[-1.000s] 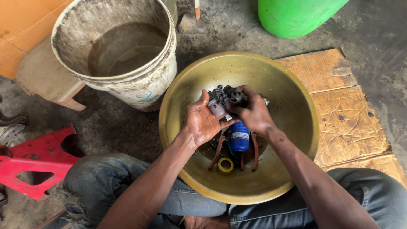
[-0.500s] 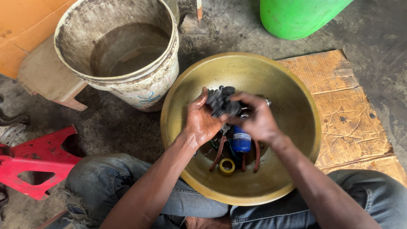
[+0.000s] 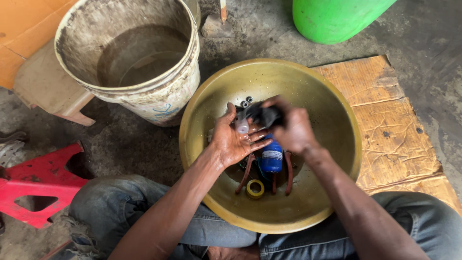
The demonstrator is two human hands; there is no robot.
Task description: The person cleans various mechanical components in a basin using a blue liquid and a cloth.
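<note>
Change: since half a second ago the left hand [image 3: 236, 139] has opened, palm up, and the dark part [image 3: 262, 114] sits more in the right hand's grip than before.
Dark part: a black, grimy lump with a pale plastic end [image 3: 242, 126], held above the middle of the brass bowl [image 3: 337, 96], between the two hands.
Right hand: the right hand [image 3: 293, 127] is closed around the dark part from above, fingers curled over it.
Left hand: spread flat under the part, fingertips touching its pale end; it cups rather than grips.
Below the hands: a blue can [image 3: 272, 156] lies in the bottom of the bowl, with red-handled pliers [image 3: 288, 173] on either side of it and a roll of yellow tape [image 3: 255, 188] just nearer the person.
Beyond the hands: a few small dark nuts [image 3: 246, 101] lie on the bowl wall, just past the fingers.
Progress: as a judgement, the part is mid-handling, being turned or rubbed over the bowl; it looks dirty yet, and nothing shows it finished or set down.
Left of the hands: a dirty white bucket [image 3: 159, 103] with murky water, and a red metal stand [image 3: 38, 183] nearer the knee.
Right of the hands: a worn wooden board [image 3: 399, 135] under the bowl's edge.
Far side: a green drum [image 3: 332, 19].
</note>
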